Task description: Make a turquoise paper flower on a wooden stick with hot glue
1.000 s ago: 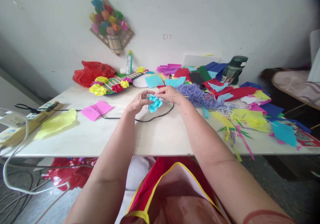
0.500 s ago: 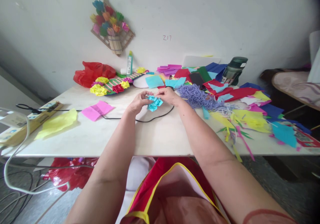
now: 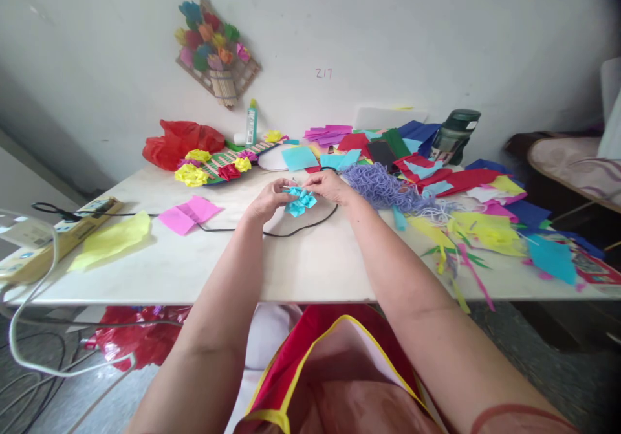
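L hand (image 3: 264,201) & R hand (image 3: 332,187) met over the mid counter (image 3: 315,272), w/ a blue flower (image 3: 301,202) of crinkled paper btwn them. L fingers (image 3: 288,197) grasped its L side, thumb nearest the person, others behind. R fingers (image 3: 313,179) were pinched tight on its upper R edge; exact bit of paper in the pinch was too small to tell. Flower sat approx. centre, in front of the person; couldn't tell if its underside touched the counter. Its ruffled open face was turned up & twd the person, one petal tip pointing twd the near edge, a bit L. Outline was roughly round, so couldn't pick a definite long axis.

Black cord (image 3: 286,235) ran from the power strip (image 3: 53,243) under the pink sheet (image 3: 189,215), passed beneath the L forearm & curved round the near side of the flower, up twd the R hand. Yellow sheet (image 3: 114,238) lay btwn strip & pink sheet.

Behind, to L: green board (image 3: 218,160) w/ yellow, red & purple paper blooms, long axis slanting back to R; red bag (image 3: 182,144) just behind it. To R: purple yarn (image 3: 383,187) near the R wrist, then mixed paper scraps & a dark bottle (image 3: 456,138) by the wall.
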`<action>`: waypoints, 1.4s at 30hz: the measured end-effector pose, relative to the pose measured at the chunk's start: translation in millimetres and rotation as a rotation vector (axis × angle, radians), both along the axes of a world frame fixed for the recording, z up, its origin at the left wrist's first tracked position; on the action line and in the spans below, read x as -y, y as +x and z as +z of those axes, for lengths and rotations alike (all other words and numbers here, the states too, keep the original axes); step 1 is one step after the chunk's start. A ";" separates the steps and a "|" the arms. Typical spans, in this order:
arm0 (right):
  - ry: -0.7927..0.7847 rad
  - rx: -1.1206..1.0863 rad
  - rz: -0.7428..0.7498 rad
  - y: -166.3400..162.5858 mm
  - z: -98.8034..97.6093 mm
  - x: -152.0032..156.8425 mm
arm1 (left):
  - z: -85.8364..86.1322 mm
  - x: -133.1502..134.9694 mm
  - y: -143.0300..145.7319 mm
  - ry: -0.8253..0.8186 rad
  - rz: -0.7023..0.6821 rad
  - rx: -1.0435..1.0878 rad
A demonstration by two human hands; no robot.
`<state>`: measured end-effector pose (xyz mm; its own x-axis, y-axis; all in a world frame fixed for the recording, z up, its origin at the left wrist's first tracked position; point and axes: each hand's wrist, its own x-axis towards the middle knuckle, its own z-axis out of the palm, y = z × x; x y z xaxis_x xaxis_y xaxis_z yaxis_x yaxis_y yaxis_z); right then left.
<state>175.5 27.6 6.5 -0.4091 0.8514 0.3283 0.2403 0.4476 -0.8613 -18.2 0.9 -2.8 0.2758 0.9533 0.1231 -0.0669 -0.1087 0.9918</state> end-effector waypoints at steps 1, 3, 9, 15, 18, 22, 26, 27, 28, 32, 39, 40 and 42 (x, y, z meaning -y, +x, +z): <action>0.006 0.003 0.000 0.3 -0.5 -0.6 | 0.0 0.1 -0.2 -0.005 -0.004 0.002; 0.008 -0.005 0.004 0.5 -2.1 -2.3 | 0.4 0.5 -0.4 -0.016 -0.011 0.010; 0.019 -0.023 0.007 -0.5 -7.0 -6.3 | 0.6 0.0 1.0 -0.049 0.009 0.091; 0.122 -0.009 -0.006 -1.9 -7.3 -8.8 | 0.1 -0.4 3.2 -0.038 0.076 0.088; 0.161 -0.013 -0.023 -3.0 -9.9 -12.6 | 1.0 0.0 3.2 -0.025 0.081 0.065; 0.214 -0.003 -0.024 -3.7 -13.8 -17.4 | 1.9 -0.2 2.6 0.015 0.095 0.037; 0.226 0.024 -0.003 -2.3 -14.3 -17.7 | 2.2 -0.2 2.6 0.034 0.119 0.018; 0.217 0.030 0.004 -1.5 -13.9 -17.2 | 2.3 -0.1 2.7 0.036 0.121 0.015; 0.207 0.038 0.011 -0.5 -13.6 -16.5 | 2.4 0.1 2.9 0.037 0.121 0.012; 0.129 0.092 0.045 5.3 -13.2 -13.6 | 3.3 1.6 3.3 0.040 0.120 -0.001; 0.023 0.153 0.102 11.7 -11.5 -11.4 | 3.3 2.6 2.6 0.042 0.097 -0.023; 0.043 0.146 0.107 11.5 -10.3 -11.6 | 2.9 2.2 2.4 0.043 0.096 -0.020; 0.100 0.124 0.100 10.2 -8.0 -12.8 | 2.1 1.2 1.9 0.039 0.098 -0.001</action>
